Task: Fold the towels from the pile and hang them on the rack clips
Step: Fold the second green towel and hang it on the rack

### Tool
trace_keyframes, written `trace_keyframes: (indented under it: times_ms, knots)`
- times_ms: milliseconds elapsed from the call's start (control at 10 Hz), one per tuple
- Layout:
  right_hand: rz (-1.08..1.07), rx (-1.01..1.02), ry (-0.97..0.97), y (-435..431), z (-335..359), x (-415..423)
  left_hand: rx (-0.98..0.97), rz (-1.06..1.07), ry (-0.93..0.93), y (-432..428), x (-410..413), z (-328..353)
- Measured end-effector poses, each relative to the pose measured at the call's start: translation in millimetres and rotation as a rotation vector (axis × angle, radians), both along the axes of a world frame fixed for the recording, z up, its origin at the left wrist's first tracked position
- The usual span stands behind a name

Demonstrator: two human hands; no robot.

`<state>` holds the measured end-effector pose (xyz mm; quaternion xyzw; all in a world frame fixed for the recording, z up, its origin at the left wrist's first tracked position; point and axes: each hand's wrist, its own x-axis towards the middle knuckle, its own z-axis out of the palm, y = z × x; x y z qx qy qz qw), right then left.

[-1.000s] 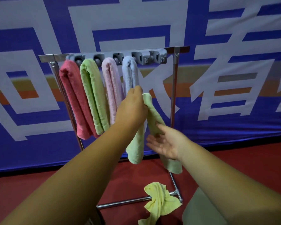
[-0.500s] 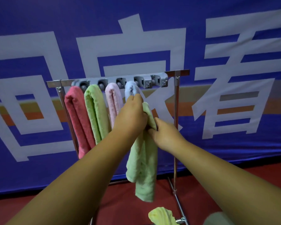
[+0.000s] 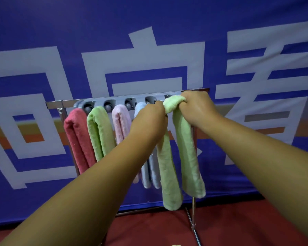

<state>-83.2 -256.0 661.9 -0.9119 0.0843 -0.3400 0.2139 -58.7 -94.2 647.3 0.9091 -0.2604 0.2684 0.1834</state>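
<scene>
A folded pale green towel [image 3: 186, 153] hangs doubled, its top fold raised to the rightmost clip of the grey clip strip [image 3: 112, 103] on the metal rack [image 3: 54, 104]. My left hand [image 3: 148, 121] grips the fold from the left. My right hand [image 3: 196, 109] grips it from the right, fingers curled over the top. The rightmost clip is hidden behind the towel and my hands. Four folded towels hang on the other clips: red [image 3: 78, 139], green [image 3: 100, 132], pink [image 3: 121, 123] and light blue [image 3: 152, 173].
A blue banner [image 3: 149, 41] with large white characters stands right behind the rack. The rack's right post [image 3: 193, 208] and base bar run down to the red floor [image 3: 229, 226]. A scrap of yellow cloth [image 3: 175, 245] peeks in at the bottom edge.
Both hands have lifted the pale green towel up and right, from chest height to the rightmost clip. My right hand went from open under the towel to gripping its fold. The view tilted upward.
</scene>
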Motion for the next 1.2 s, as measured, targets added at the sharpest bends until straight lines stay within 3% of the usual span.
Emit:
trace_keyframes:
  times_ms: [200,500,600,700,800,900,1000,1200]
  knots:
    - [-0.003,-0.09,0.027,-7.1,30.9,21.3,-0.004,0.108,0.001,-14.3,21.4,29.0]
    - [-0.038,-0.206,0.106,-12.5,19.9,49.6,0.283,0.297,0.343,-33.3,56.1,43.9]
    - [-0.043,-0.311,0.165,-15.0,-0.6,52.3,0.355,0.267,0.211,-30.5,53.7,13.4]
    - [-0.013,-0.33,0.171,-13.6,-19.6,55.5,0.213,0.197,0.034,-25.3,54.1,-17.8]
    - [-0.003,-0.246,0.126,-10.1,-34.1,57.1,0.109,0.193,0.139,-28.0,63.8,-28.0]
    - [0.004,-0.094,0.052,-5.9,-51.5,55.4,-0.051,0.158,0.135,-26.8,62.8,-55.5]
    - [0.021,0.119,0.027,0.6,-73.8,52.0,-0.167,0.086,0.254,-27.4,61.2,-94.7]
    - [0.048,0.339,0.193,6.0,-138.9,61.1,-0.143,0.078,0.445,-33.0,74.6,-170.0]
